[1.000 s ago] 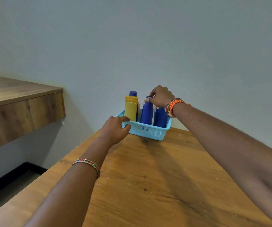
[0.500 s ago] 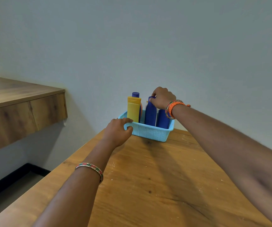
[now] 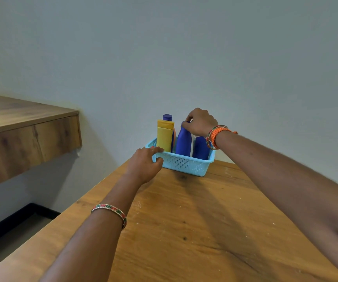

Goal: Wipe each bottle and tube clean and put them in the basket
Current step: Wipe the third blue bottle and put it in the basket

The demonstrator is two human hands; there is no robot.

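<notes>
One light blue basket (image 3: 186, 164) sits at the far end of your wooden table (image 3: 194, 220), against the wall (image 3: 164, 47). It holds four containers that can be counted: one yellow tube (image 3: 164, 137) standing cap-up, one dark blue bottle cap (image 3: 167, 117) rising behind that tube, one tall blue bottle (image 3: 183, 140), and one shorter blue bottle (image 3: 200, 147).

Your right hand (image 3: 201, 121) comes down from above with the fingers curled narrowly round the top of the tall blue bottle, which stands upright in the middle of the basket. The shorter blue bottle stands just below your right wrist; the yellow tube stands on the far side of the held bottle from that wrist.

Your left hand (image 3: 145, 163) holds the near left corner of the basket, thumb under the rim and fingers hooked over its top edge, close beside the foot of the yellow tube.

The basket is moulded plastic, rectangular, its walls pierced with rows of small slots. The bottles are smooth, matte and rounded, the tall one tapering to a shoulder. The tube is flat-sided with a darker yellow cap. The table is grained, knotted wood.

One beaded bracelet (image 3: 111, 212) circles your left forearm; braided orange bands (image 3: 215, 136) circle your right wrist.
</notes>
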